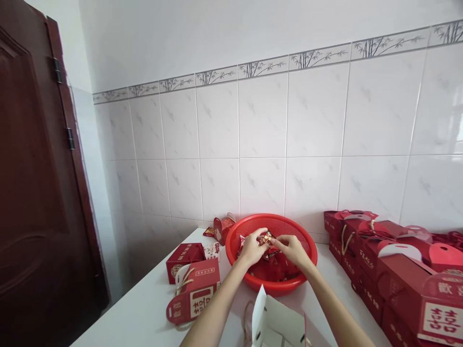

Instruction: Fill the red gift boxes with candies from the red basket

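A round red plastic basket stands on the white table against the tiled wall, with red and gold wrapped packets inside. Over its left half, my left hand pinches a small shiny red-gold packet. From the other side, my right hand has its thumb and fingers closed at the same packet. Nearer to me, between my forearms, an open box shows its white inside, with a rope handle beside it.
Two red boxes lie left of the basket on the white table, with a small red container behind. Stacked red gift boxes line the right side. A dark door is at far left.
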Action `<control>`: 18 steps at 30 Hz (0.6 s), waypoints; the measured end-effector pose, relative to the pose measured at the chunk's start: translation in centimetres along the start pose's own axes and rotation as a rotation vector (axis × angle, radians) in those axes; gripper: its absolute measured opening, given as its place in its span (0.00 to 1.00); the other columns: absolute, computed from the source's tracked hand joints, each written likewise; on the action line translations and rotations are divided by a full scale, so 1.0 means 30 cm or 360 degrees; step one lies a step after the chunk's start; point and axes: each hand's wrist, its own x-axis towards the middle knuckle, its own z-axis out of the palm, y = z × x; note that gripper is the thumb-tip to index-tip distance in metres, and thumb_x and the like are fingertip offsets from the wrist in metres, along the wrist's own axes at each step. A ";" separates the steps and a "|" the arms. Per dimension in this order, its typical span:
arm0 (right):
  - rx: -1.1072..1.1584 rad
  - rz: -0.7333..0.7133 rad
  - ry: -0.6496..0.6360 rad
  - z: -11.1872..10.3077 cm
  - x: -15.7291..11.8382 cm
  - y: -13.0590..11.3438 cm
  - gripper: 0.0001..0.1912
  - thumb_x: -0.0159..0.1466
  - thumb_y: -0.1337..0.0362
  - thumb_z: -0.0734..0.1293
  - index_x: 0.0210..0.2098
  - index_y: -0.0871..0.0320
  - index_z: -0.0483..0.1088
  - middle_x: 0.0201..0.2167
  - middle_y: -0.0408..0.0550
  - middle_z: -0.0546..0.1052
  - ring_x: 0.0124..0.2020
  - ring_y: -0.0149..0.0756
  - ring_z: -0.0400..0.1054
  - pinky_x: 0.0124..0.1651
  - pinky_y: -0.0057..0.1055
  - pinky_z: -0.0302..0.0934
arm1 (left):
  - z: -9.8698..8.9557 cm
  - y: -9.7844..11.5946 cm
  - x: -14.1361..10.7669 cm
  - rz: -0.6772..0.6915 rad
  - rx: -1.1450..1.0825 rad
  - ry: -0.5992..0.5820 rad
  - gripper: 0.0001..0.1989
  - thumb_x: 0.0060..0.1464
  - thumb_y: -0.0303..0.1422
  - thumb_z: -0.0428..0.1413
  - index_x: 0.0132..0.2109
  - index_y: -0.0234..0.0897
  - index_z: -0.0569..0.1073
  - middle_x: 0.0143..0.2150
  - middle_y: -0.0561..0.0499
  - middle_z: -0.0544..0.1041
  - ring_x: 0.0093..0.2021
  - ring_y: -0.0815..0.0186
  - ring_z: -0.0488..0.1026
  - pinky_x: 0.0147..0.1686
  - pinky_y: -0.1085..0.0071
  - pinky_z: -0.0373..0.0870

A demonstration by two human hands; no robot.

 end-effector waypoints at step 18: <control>0.1002 0.0477 0.0167 -0.047 -0.006 -0.007 0.11 0.44 0.59 0.73 0.25 0.58 0.73 0.29 0.49 0.79 0.30 0.37 0.72 0.31 0.30 0.67 | -0.019 -0.011 0.010 -0.0548 -0.0540 -0.0221 0.26 0.55 0.25 0.45 0.60 0.28 0.70 0.43 0.42 0.82 0.41 0.64 0.79 0.39 0.72 0.73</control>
